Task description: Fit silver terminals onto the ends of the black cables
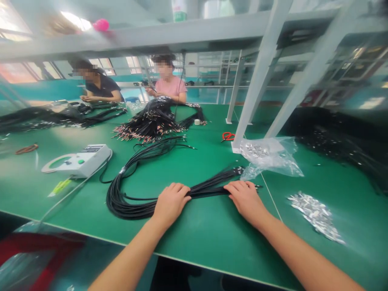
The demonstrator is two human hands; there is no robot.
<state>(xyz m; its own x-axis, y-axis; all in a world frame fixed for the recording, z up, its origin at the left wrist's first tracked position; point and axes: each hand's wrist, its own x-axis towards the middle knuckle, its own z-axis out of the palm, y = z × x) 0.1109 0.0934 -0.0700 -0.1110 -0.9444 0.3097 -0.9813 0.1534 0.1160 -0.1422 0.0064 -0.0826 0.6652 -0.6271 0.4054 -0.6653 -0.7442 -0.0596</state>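
Observation:
A bundle of black cables (130, 206) curves in a U on the green table, bound by a pale tie at its left bend. My left hand (171, 200) is closed over the lower run of cables, thumb toward the right. Nearer the cable ends, my right hand (245, 198) has its fingers curled over the same run. A few tips poke out beyond my right fingers. Above them, the upper strand ends in silvery tips (239, 170) beside a clear plastic bag (273, 155) of small metal parts. What lies under my palms is hidden.
Loose silvery metal pieces (315, 216) lie at right, red-handled scissors (228, 136) by a white post (257, 81). A white device (89, 161) with a cord stands left. Cable heaps (154, 121) lie at the back, where two people (169, 85) sit.

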